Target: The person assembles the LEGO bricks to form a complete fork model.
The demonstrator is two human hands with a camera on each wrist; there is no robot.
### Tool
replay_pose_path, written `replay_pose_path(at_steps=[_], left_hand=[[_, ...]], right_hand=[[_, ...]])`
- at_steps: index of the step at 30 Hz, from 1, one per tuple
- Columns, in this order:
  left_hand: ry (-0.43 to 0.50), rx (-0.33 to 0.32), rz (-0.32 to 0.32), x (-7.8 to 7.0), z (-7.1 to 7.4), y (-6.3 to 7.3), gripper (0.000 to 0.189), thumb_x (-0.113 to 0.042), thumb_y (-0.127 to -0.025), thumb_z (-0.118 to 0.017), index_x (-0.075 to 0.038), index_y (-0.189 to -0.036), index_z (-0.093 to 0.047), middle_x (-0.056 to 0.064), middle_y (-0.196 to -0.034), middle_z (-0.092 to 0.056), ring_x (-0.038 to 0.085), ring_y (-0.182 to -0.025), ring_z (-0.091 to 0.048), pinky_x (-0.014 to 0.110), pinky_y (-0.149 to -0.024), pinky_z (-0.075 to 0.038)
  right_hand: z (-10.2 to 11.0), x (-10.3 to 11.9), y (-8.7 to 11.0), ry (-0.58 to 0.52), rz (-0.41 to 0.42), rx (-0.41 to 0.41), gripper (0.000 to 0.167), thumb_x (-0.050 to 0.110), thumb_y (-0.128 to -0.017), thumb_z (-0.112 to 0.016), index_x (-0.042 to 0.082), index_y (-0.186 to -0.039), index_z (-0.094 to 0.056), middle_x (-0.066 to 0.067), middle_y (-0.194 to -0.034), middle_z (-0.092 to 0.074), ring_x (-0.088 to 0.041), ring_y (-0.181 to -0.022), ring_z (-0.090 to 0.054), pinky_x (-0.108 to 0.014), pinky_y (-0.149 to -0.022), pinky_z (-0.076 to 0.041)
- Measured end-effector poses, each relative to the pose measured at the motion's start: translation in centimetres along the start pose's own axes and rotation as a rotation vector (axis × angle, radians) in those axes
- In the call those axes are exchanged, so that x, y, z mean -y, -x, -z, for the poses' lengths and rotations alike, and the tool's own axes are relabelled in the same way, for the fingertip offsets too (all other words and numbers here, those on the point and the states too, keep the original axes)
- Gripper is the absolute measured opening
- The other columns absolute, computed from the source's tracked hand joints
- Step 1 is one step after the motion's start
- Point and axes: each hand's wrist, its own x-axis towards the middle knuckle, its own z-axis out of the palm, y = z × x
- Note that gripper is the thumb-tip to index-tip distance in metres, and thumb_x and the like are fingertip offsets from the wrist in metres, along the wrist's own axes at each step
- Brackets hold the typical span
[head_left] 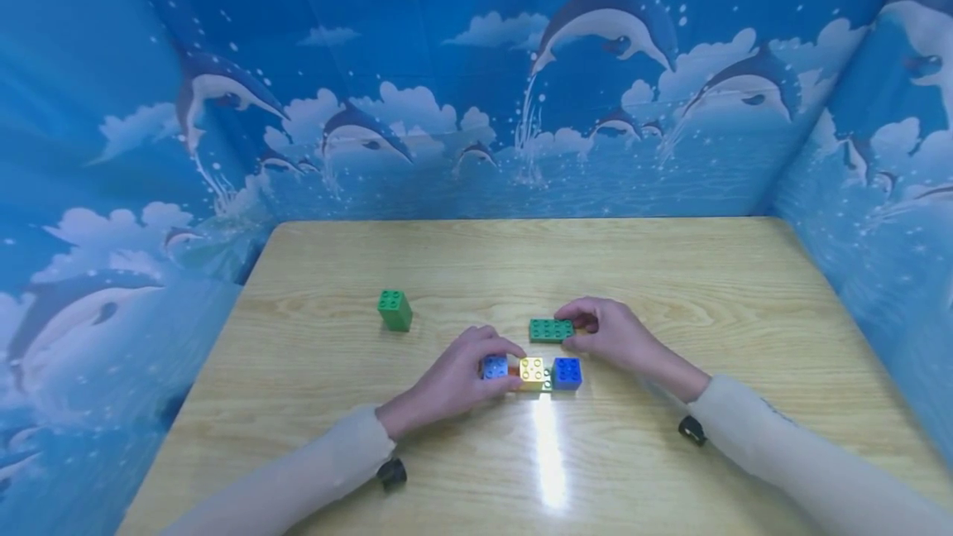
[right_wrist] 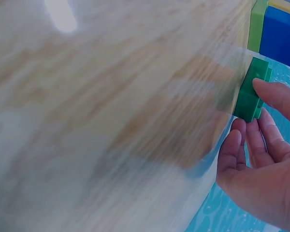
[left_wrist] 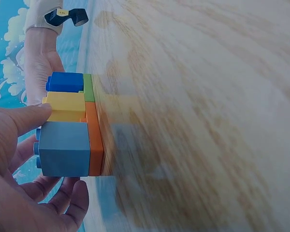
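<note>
My left hand holds a low row of joined toy building bricks, thumb on the yellow brick and fingertips at its far side. A light blue brick sits on an orange base brick under that hand. At the row's right end, a dark blue brick stands on a light green base brick. Just behind the row, my right hand pinches the right end of a flat dark green brick, its studs facing up. In the right wrist view the thumb lies along the green brick.
A tall green brick stands upright by itself on the wooden table, left of the hands. Blue dolphin-print cloth hangs along the back and both sides. Light glares on the tabletop in front of the row.
</note>
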Motion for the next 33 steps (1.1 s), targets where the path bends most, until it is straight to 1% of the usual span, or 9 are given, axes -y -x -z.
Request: replay_pose_path(at_steps=[5, 10, 15, 18, 21, 25, 28, 30, 33], left_hand=[[0.007, -0.002, 0.009, -0.1, 0.0, 0.0, 0.036, -0.038, -0.096, -0.087, -0.030, -0.129, -0.078, -0.011, -0.114, -0.063, 0.012, -0.109, -0.056, 0.038, -0.096, -0.051], [0.012, -0.007, 0.011, -0.1, 0.0, 0.0, 0.037, -0.037, -0.095, -0.087, -0.029, -0.130, -0.077, -0.010, -0.115, -0.064, 0.012, -0.109, -0.056, 0.038, -0.096, -0.051], [0.019, -0.010, -0.007, 0.1, 0.0, 0.0, 0.046, -0.037, -0.093, -0.090, -0.020, -0.134, -0.074, -0.010, -0.116, -0.065, 0.012, -0.109, -0.057, 0.035, -0.094, -0.052], [0.009, -0.013, -0.012, 0.2, 0.1, 0.0, 0.051, -0.035, -0.091, -0.091, -0.016, -0.135, -0.072, -0.010, -0.117, -0.065, 0.013, -0.110, -0.057, 0.035, -0.094, -0.053], [-0.017, -0.015, -0.008, 0.3, 0.1, 0.3, 0.053, -0.034, -0.090, -0.092, -0.015, -0.135, -0.071, -0.008, -0.120, -0.065, 0.015, -0.113, -0.057, 0.037, -0.096, -0.053], [-0.057, -0.017, -0.006, 0.6, 0.2, 0.6, 0.050, -0.030, -0.089, -0.092, -0.015, -0.133, -0.071, -0.006, -0.123, -0.066, 0.016, -0.118, -0.058, 0.041, -0.103, -0.052], [-0.070, -0.019, -0.001, 0.7, 0.2, 0.8, 0.047, -0.026, -0.089, -0.091, -0.016, -0.130, -0.072, -0.007, -0.122, -0.067, 0.016, -0.118, -0.057, 0.043, -0.105, -0.052], [-0.065, -0.020, 0.006, 0.8, 0.3, 1.0, 0.045, -0.025, -0.089, -0.091, -0.017, -0.129, -0.072, -0.008, -0.121, -0.067, 0.016, -0.118, -0.058, 0.043, -0.105, -0.052], [-0.051, -0.025, 0.017, 0.9, 0.3, 1.1, 0.044, -0.024, -0.089, -0.092, -0.019, -0.128, -0.073, -0.009, -0.121, -0.067, 0.015, -0.117, -0.058, 0.043, -0.105, -0.052]], right_hand=[[-0.1, 0.1, -0.1, 0.016, 0.012, -0.009, 0.041, 0.003, -0.089, -0.088, 0.006, -0.128, -0.077, -0.009, -0.126, -0.075, -0.028, -0.113, -0.069, -0.047, -0.101, -0.058], [-0.2, 0.2, 0.0, 0.024, -0.007, -0.010, 0.044, 0.002, -0.089, -0.088, 0.008, -0.131, -0.076, -0.008, -0.130, -0.074, -0.029, -0.119, -0.068, -0.048, -0.105, -0.056], [0.3, 0.8, 0.6, 0.042, 0.013, -0.021, 0.050, 0.002, -0.090, -0.087, 0.004, -0.137, -0.071, -0.013, -0.137, -0.071, -0.036, -0.127, -0.065, -0.053, -0.110, -0.052], [0.5, 1.0, 1.2, 0.027, 0.036, -0.041, 0.047, 0.001, -0.094, -0.082, 0.000, -0.138, -0.068, -0.017, -0.137, -0.069, -0.039, -0.126, -0.064, -0.055, -0.109, -0.053], [0.7, 0.9, 1.8, -0.018, 0.048, -0.057, 0.038, 0.001, -0.099, -0.076, -0.003, -0.136, -0.068, -0.018, -0.132, -0.071, -0.036, -0.122, -0.066, -0.053, -0.106, -0.055], [0.7, 0.8, 2.9, -0.057, 0.052, -0.056, 0.030, 0.008, -0.104, -0.070, -0.001, -0.133, -0.070, -0.011, -0.123, -0.074, -0.027, -0.114, -0.068, -0.042, -0.101, -0.058], [0.6, 0.8, 3.8, -0.090, 0.056, -0.030, 0.031, 0.017, -0.107, -0.070, 0.002, -0.133, -0.070, -0.007, -0.121, -0.074, -0.024, -0.113, -0.067, -0.036, -0.099, -0.058], [0.4, 0.8, 4.3, -0.117, 0.061, -0.007, 0.035, 0.022, -0.106, -0.073, 0.002, -0.135, -0.070, -0.008, -0.123, -0.074, -0.025, -0.114, -0.067, -0.036, -0.099, -0.058], [0.1, 0.9, 5.0, -0.124, 0.066, 0.013, 0.043, 0.029, -0.101, -0.080, 0.004, -0.135, -0.070, -0.008, -0.126, -0.073, -0.026, -0.117, -0.066, -0.042, -0.101, -0.057]])
